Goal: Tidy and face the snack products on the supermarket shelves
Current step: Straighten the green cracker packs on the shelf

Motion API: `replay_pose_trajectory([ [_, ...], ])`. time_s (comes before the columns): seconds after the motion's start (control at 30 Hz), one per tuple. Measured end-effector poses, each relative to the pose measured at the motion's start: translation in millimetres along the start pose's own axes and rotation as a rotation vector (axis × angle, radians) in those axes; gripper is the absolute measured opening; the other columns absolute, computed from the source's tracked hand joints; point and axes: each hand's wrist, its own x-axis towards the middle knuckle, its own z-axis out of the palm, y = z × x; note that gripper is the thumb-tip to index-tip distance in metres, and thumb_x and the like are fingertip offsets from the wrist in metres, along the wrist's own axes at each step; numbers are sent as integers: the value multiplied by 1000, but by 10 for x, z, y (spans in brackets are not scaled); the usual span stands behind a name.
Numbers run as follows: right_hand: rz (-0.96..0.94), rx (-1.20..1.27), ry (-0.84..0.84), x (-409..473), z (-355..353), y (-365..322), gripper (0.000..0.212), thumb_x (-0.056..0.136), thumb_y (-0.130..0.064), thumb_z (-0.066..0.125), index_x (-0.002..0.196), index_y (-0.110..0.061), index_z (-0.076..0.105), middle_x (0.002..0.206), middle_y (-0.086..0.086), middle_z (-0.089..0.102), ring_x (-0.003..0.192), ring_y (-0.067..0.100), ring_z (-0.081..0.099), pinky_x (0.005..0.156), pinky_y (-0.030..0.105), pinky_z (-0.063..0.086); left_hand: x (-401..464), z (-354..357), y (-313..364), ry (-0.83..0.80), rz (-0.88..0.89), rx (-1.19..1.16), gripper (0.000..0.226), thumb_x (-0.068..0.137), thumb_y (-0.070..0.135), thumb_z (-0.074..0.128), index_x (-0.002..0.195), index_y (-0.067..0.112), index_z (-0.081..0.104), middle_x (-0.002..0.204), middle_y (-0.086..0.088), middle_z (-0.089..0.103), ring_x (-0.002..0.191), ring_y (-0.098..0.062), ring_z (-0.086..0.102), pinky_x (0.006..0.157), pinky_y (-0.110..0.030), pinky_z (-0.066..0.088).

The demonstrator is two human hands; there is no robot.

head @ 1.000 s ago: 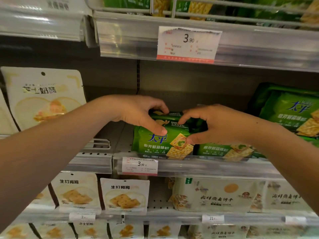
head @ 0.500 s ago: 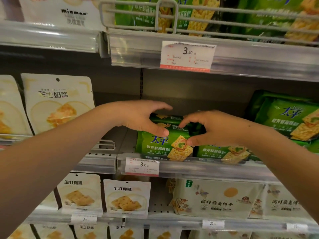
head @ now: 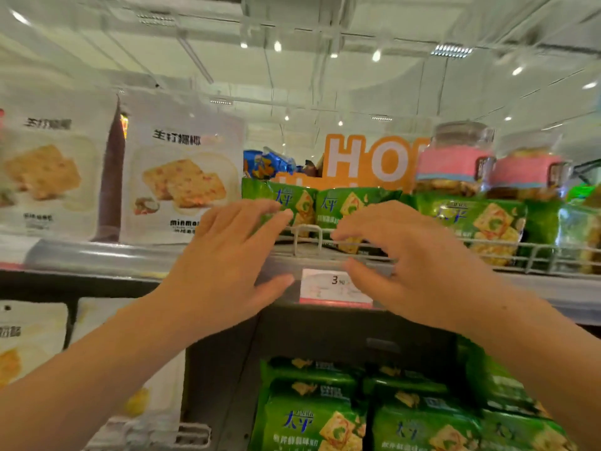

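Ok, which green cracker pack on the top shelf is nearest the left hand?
The leftmost green pack, beside the white pouch; the left hand's fingertips reach it.

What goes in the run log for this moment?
left hand: open, raised | right hand: open, raised | target: green cracker packs, top shelf | contact: unclear

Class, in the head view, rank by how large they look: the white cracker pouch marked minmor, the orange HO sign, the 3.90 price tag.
1. white cracker pouch
2. orange HO sign, partly hidden and farther back, so its true size is unsure
3. price tag, partly covered by the right hand
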Motion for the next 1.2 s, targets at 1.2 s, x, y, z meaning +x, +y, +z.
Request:
replay_pose_trajectory([
  [1.2, 373, 276, -394, 789, -209, 701, 62, 82, -17, 76, 133, -39, 49, 117, -26, 58, 106, -5, 56, 87, 17, 44, 1218, 62, -806, -375, 62, -62, 38, 82, 43, 71, 117, 27, 67, 102, 6, 69, 87, -13, 57, 79, -31, 47],
])
